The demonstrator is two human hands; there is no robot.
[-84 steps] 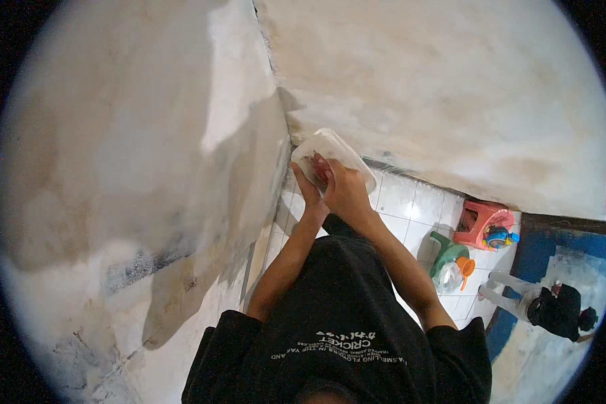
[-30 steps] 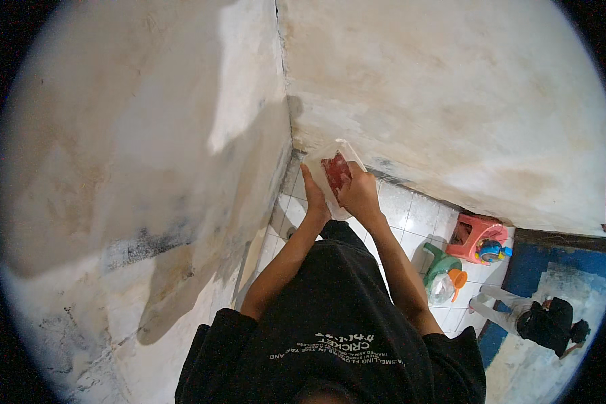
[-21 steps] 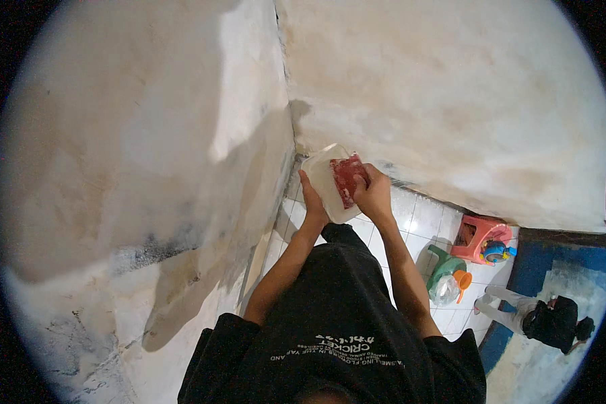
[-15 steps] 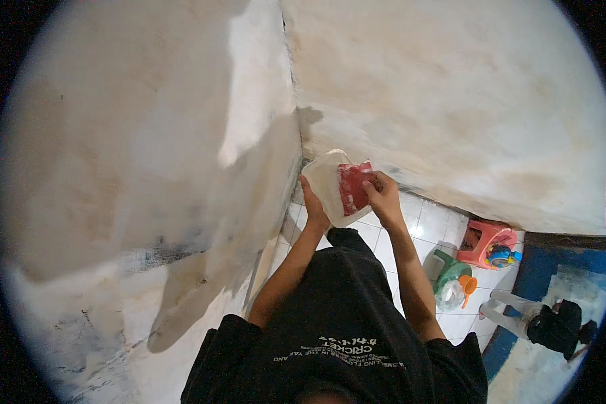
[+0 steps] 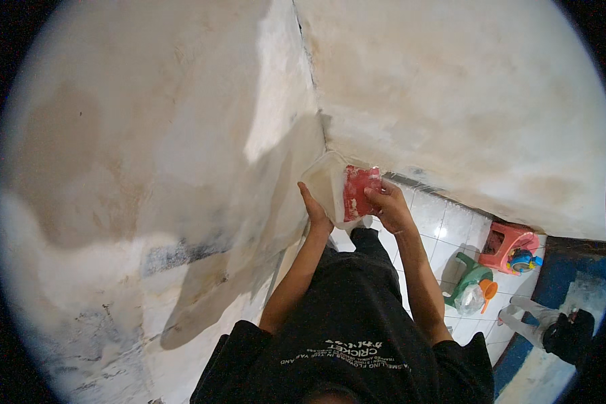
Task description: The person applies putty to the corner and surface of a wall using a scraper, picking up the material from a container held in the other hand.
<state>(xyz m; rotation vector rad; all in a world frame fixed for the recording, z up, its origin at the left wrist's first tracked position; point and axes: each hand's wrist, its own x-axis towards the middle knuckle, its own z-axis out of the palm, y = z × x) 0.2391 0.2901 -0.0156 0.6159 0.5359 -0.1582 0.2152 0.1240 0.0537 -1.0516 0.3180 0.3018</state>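
Note:
My left hand (image 5: 316,210) grips a pale, roughly square plastic tub (image 5: 326,176) by its left side, thumb up along the wall. Whitish residue coats the tub; how much is inside I cannot tell. Between the thumb and fingers of my right hand (image 5: 390,203) is a flat red putty scraper (image 5: 361,192), smeared with white paste along its left part. The scraper lies against the tub's right rim. Both are held in front of my body, close to the corner where two walls meet.
Patchy plastered walls rise on the left (image 5: 128,148) and ahead (image 5: 451,87). On the white tiled floor (image 5: 427,214) at right stand a red plastic stool (image 5: 508,246) and a green stool (image 5: 466,279) with a clear bag and an orange dipper (image 5: 489,295). Another person (image 5: 565,333) is at far right.
My view has shifted, so the wall corner and the stools sit farther right. The scraper has moved slightly right and down with my right hand, while the left hand keeps hold of the tub.

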